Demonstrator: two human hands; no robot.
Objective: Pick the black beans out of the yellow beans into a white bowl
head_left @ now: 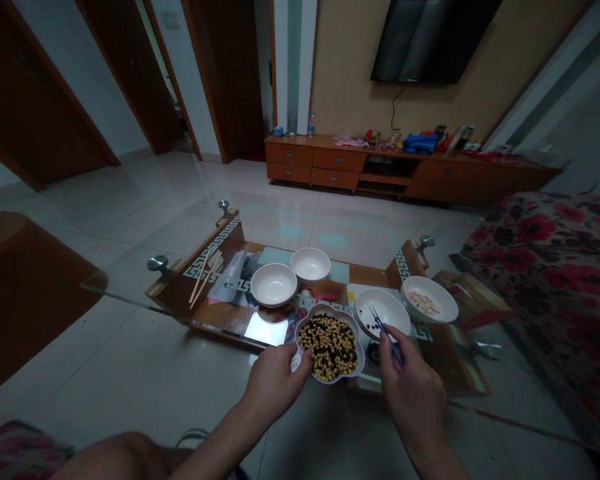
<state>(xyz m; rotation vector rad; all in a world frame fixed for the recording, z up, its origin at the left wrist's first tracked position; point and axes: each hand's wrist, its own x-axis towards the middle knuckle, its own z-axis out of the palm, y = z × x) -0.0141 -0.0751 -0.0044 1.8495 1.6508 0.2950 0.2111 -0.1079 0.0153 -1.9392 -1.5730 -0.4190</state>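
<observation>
Tweezers (381, 326) with a blue body are pinched between the thumb and fingers of our right hand (414, 383), their prong tips slightly parted; whether these touch anything we cannot tell. Their long axis runs aslant, from our hand at the near right to the tips at the far left, which point over the inside of a white bowl (391, 308) right of the middle of the tabletop (130, 257). We seem to grip them well back so that our fingers stay clear of the tips. A few black beans (377, 327) lie in this bowl, near the tips.

Our left hand (276, 375) presses its thumb on the left side of a flower-shaped bowl (363, 358), likely to steady it close to the tweezers. Full of mixed soybeans (326, 365) and black beans, it is at the near edge; whether it rests on the glass, we cannot tell.

Toward the right edge, an outer bowl (449, 308) holds pale pieces (423, 304). Left of the middle stand a nearer bowl (274, 285) and a farther bowl (311, 265). Chopsticks (206, 280) lie toward the left edge, perhaps laid there to free our hands.
</observation>
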